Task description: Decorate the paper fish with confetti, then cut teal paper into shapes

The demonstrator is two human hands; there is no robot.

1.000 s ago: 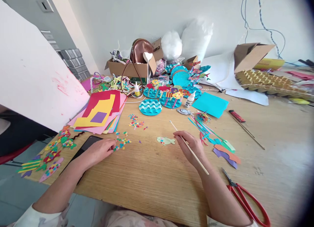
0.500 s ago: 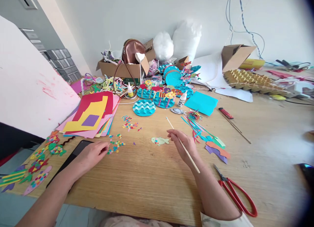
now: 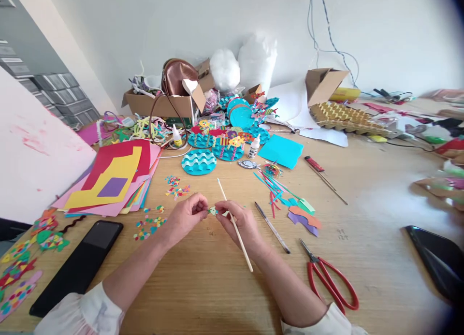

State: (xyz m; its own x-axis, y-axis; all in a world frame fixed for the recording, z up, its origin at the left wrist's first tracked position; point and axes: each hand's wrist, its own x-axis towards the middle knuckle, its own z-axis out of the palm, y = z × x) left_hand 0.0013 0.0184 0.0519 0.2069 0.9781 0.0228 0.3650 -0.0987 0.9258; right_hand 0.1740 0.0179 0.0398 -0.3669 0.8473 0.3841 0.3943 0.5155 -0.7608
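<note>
My left hand (image 3: pixel 190 214) has its fingertips pinched together at the head end of a small pale green paper fish (image 3: pixel 213 211). A tiny green bit shows at those fingertips, but what they pinch is unclear. In my right hand (image 3: pixel 241 224) is a thin wooden stick (image 3: pixel 243 250) with a pale blue tip, slanting up past the fingers. The right fingertips touch the fish and cover most of its body. Loose coloured paper dots (image 3: pixel 148 224) lie left of my left hand. A pen (image 3: pixel 271 227) rests to the right of my right hand.
Red-handled scissors (image 3: pixel 331 277) lie at front right, a black phone (image 3: pixel 78 267) at front left. Coloured paper sheets (image 3: pixel 112 175) are stacked at left. Behind the hands are a blue wavy disc (image 3: pixel 198 162), a glue bottle (image 3: pixel 254 146) and paper strips (image 3: pixel 275 187).
My left hand has moved right from the paper dots to the fish. My right hand has come down over the fish, still holding the stick. The camera view has swung right.
</note>
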